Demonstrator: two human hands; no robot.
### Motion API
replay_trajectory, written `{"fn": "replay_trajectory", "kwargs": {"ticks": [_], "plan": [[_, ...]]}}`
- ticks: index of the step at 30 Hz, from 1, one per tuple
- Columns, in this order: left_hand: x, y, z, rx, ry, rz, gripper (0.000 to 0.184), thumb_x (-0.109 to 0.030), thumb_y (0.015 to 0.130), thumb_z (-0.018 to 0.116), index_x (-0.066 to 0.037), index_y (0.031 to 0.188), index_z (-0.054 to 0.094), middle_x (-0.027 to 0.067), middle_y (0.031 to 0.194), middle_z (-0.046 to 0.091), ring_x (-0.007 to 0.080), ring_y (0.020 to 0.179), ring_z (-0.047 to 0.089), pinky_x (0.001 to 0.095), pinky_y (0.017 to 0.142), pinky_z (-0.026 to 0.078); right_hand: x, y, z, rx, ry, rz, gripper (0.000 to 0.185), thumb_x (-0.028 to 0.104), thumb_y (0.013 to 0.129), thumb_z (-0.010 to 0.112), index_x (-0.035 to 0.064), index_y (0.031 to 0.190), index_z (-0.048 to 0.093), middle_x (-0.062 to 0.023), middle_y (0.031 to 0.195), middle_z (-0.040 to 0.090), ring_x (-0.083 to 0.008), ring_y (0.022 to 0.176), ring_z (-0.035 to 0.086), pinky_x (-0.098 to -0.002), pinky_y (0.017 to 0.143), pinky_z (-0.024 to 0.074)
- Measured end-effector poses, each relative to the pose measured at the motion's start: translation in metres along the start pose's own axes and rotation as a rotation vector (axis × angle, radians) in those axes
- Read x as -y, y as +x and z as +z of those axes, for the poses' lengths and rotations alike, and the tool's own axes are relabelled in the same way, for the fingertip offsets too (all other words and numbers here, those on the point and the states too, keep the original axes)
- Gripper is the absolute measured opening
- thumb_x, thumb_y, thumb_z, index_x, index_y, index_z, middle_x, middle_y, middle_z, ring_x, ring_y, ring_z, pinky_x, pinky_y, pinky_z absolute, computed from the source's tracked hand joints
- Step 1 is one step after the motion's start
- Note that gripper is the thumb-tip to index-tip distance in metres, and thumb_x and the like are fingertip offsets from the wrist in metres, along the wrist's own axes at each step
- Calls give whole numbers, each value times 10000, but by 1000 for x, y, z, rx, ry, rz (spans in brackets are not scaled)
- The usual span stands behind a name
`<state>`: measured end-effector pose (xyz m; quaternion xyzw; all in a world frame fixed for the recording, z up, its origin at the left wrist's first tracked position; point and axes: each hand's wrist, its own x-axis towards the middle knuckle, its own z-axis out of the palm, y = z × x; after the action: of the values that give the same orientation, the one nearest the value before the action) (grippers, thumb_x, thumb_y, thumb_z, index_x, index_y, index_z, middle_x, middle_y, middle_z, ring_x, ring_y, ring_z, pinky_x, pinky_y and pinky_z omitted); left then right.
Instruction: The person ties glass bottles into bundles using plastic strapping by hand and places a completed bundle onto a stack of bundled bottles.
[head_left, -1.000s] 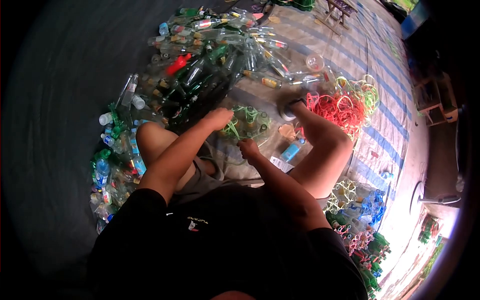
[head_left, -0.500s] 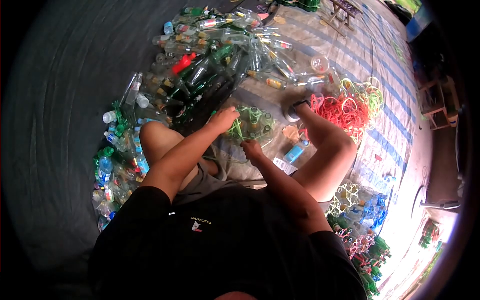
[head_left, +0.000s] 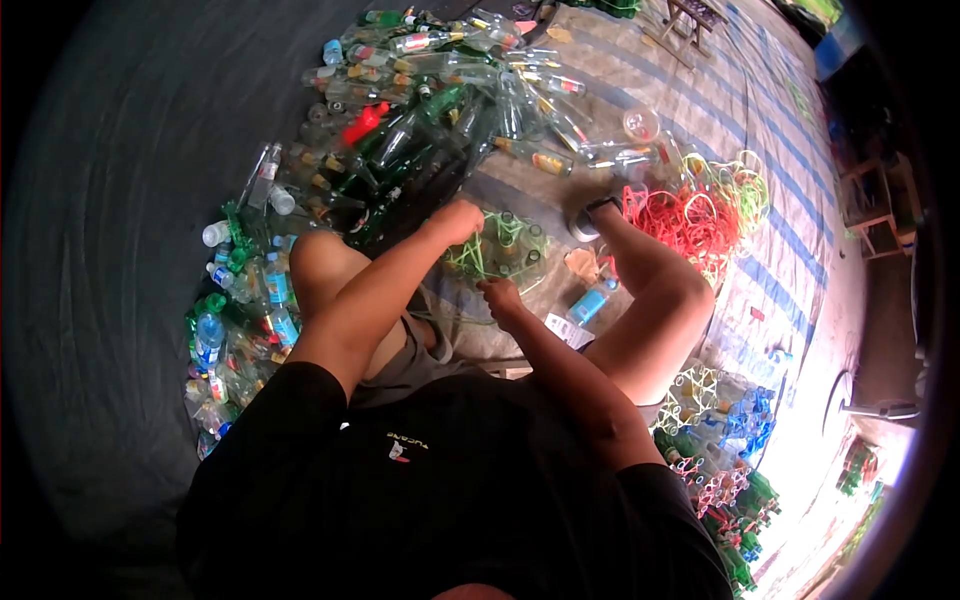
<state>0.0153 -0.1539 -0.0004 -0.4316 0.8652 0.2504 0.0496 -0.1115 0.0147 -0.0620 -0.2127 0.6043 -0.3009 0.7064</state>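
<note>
Between my legs stands a cluster of clear glass bottles, necks up, with light green plastic strapping running around and between the necks. My left hand is closed at the far left side of the cluster, gripping the strapping. At the near side, my right hand pinches the strapping low by the bottles. A strand crosses between the two hands. The fingertips of both hands are partly hidden.
Loose glass bottles are heaped ahead and to the left, with a red bottle among them. Plastic bottles lie by my left knee. A tangle of red strapping sits beyond my right foot. Bundled bottles stand at lower right.
My left hand has shifted slightly right and up, and my left knee has moved a little to the right. The right hand stays nearly in place.
</note>
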Motion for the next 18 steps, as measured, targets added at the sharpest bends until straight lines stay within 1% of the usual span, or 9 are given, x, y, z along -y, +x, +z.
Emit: {"fn": "replay_trajectory", "kwargs": {"ticks": [2, 4, 5, 7, 11, 13, 14, 16, 18], "plan": [[-7, 5, 2, 30, -7, -77, 169, -128, 803, 596, -92, 873, 746, 190, 922, 695, 362, 881, 669, 438, 793, 523, 3, -1, 2, 3, 12, 1, 146, 241, 875, 620, 96, 892, 630, 4, 650, 449, -124, 466, 337, -309, 412, 249], [-22, 10, 7, -73, 254, -211, 198, -115, 798, 577, -49, 887, 742, 211, 943, 689, 376, 913, 671, 444, 811, 525, 2, 1, 2, -14, 3, 21, 130, 242, 877, 630, 114, 861, 608, 14, 625, 432, -123, 456, 320, -306, 408, 236], [-27, 10, 6, -71, 255, -207, 198, -115, 798, 577, -49, 887, 742, 211, 943, 689, 376, 913, 671, 444, 811, 525, -1, 4, 0, -17, 6, 22, 130, 242, 877, 630, 114, 861, 608, 14, 625, 432, -123, 456, 320, -306, 408, 236], [-35, 9, 2, -163, 39, -366, 228, -125, 804, 563, -14, 907, 733, 231, 954, 686, 394, 918, 672, 459, 817, 526, -9, 14, -2, -34, -121, -52, 138, 240, 877, 632, 108, 840, 611, 12, 608, 427, -130, 454, 328, -318, 409, 244], [-17, 22, 29, -260, 177, -352, 225, -153, 792, 589, -27, 906, 737, 233, 957, 686, 393, 898, 677, 477, 793, 532, -18, 28, -8, -13, -253, -167, 153, 229, 877, 628, 92, 809, 618, 1, 596, 425, -136, 462, 347, -331, 423, 264], [-18, 14, 22, -146, 247, -214, 192, -139, 800, 595, -32, 870, 738, 224, 940, 692, 377, 887, 685, 480, 765, 541, -18, 24, -9, -144, -410, -89, 294, 268, 878, 557, 34, 979, 703, -205, 922, 688, -368, 872, 654, -446, 718, 480], [-23, 9, 18, -150, 252, -210, 192, -139, 800, 595, -32, 870, 738, 224, 940, 692, 377, 887, 685, 480, 765, 541, -17, 25, -14, -147, -406, -95, 294, 268, 878, 557, 34, 979, 703, -205, 922, 688, -368, 872, 654, -446, 718, 480], [-34, -9, 10, -109, 292, -174, 183, -142, 804, 604, -56, 902, 732, 197, 899, 693, 367, 843, 688, 469, 747, 550, -17, 26, -27, 16, -1000, -423, 297, 290, 861, 566, 76, 1001, 717, -198, 962, 689, -356, 934, 659, -429, 769, 509], [-56, -25, 7, -130, 326, -119, 174, -146, 809, 605, -61, 909, 718, 185, 895, 688, 365, 845, 684, 467, 754, 547, -33, 42, -30, 11, -911, -413, 288, 290, 855, 570, 96, 1005, 720, -190, 973, 691, -347, 932, 664, -427, 787, 519]]}}
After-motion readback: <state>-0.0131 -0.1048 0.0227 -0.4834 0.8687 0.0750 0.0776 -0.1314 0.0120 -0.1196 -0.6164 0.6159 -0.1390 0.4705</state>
